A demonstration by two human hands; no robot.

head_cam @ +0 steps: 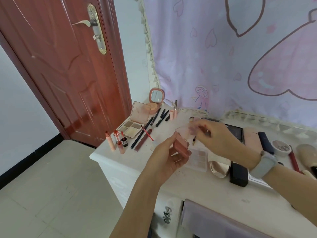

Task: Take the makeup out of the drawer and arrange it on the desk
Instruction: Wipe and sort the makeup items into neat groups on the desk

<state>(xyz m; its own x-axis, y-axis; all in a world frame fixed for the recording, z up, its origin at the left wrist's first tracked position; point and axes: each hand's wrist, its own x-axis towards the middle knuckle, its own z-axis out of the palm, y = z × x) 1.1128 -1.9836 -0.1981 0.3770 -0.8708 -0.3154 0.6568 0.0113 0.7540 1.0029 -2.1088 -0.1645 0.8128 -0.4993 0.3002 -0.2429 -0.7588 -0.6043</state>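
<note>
Desk: the white desk (pixel 223 191) carries nearly all the makeup on its top, so by my reading the emptying is far along and the sorting is what remains.
Drawer: the drawer (pixel 205 219) at the bottom edge looks pulled out; its inside is not visible, so I cannot tell whether anything is left in it.
Left hand: the left hand (pixel 164 157) holds a pink compact (pixel 181 145) up above the desk, fingers curled under and around its base, probably to steady it for the other hand.
Right hand: the right hand (pixel 217 136) pinches the compact's clear lid (pixel 190 130) at its upper edge, fingers bunched together; blur hides the exact grip. It seems to be opening the case, likely to display it like the others.
Open palette: a palette (pixel 130 128) lies near the left corner with its lid propped up, four pans of powder showing.
Mirror compact: a round pink compact (pixel 155 102) stands open at the back, mirror facing out.
Pencils: dark pencils (pixel 154 119) lie side by side in a slanted row, a sign of deliberate grouping.
Lip tubes: lip tubes (pixel 116 140) stand upright together at the left corner.
Small palette: a clear-cased palette (pixel 199 158) rests flat just below the hands.
Right side: a black box (pixel 239 174) and a round jar (pixel 280 148) sit less orderly, likely still to be arranged.
</note>
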